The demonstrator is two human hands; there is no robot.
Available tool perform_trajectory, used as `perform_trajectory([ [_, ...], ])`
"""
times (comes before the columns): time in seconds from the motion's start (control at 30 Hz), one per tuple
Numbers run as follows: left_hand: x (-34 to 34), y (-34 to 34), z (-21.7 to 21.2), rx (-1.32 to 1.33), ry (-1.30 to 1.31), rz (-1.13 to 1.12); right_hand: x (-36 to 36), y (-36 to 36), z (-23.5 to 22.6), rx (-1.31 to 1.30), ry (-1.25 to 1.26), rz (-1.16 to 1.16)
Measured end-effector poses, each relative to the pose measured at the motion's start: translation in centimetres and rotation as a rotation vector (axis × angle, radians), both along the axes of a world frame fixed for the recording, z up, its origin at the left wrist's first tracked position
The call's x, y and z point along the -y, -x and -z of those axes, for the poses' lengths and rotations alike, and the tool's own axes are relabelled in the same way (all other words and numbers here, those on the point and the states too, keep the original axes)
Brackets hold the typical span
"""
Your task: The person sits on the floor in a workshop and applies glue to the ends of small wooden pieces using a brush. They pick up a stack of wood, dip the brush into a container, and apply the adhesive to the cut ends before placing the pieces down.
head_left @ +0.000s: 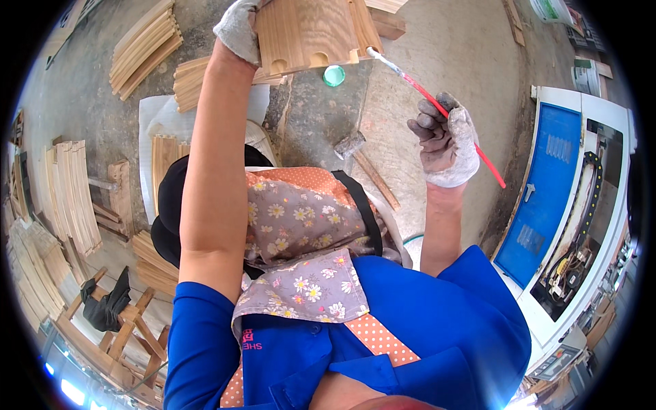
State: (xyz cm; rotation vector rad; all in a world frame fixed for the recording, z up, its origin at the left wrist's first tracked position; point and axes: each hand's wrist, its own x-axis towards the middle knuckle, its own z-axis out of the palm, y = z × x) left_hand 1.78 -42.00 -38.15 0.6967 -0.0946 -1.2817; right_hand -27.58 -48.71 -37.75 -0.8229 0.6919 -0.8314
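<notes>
Left hand (pixel 238 29) raised, gripping wooden panel (pixel 307 31); right hand (pixel 445 145) pinching brush (pixel 437 102).

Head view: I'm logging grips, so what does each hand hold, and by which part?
The left hand grips the wooden panel by its left edge. The right hand holds the red-handled brush around mid-handle, bristles toward the panel.
</notes>
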Motion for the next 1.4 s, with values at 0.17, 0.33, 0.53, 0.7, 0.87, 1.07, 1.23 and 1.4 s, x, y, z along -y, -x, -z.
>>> perform_trajectory([
  [0.17, -0.2, 0.1, -0.1, 0.009, -0.029, -0.036, -2.1, -1.6, -2.6, -0.359, 0.485, -0.016],
  [0.33, 0.1, 0.1, 0.3, 0.009, -0.02, -0.048, -2.3, -1.2, -3.9, -0.636, 0.96, -0.142],
  [0.53, 0.1, 0.2, 0.5, 0.028, -0.015, -0.055, -2.6, -1.1, -5.3, -0.479, 0.764, 0.076],
  [0.7, 0.0, -0.7, 1.1, -0.066, 0.044, 0.046, -2.7, -0.5, -6.2, -0.3, 0.692, 0.012],
  [0.87, 0.2, -0.1, 0.9, -0.08, 0.054, 0.052, -3.8, -1.9, -5.6, -0.341, 0.661, -0.075],
  [1.07, 0.5, -0.3, 1.7, -0.052, 0.065, 0.031, -4.7, -3.4, -5.3, -0.441, 0.631, -0.105],
  [1.23, 0.7, 0.1, 1.4, -0.059, 0.054, 0.022, -5.0, -3.4, -4.6, -0.499, 0.944, -0.203],
  [1.4, 0.6, 0.2, 1.6, -0.079, 0.051, 0.057, -4.9, -2.4, -5.3, -0.476, 0.888, -0.173],
])
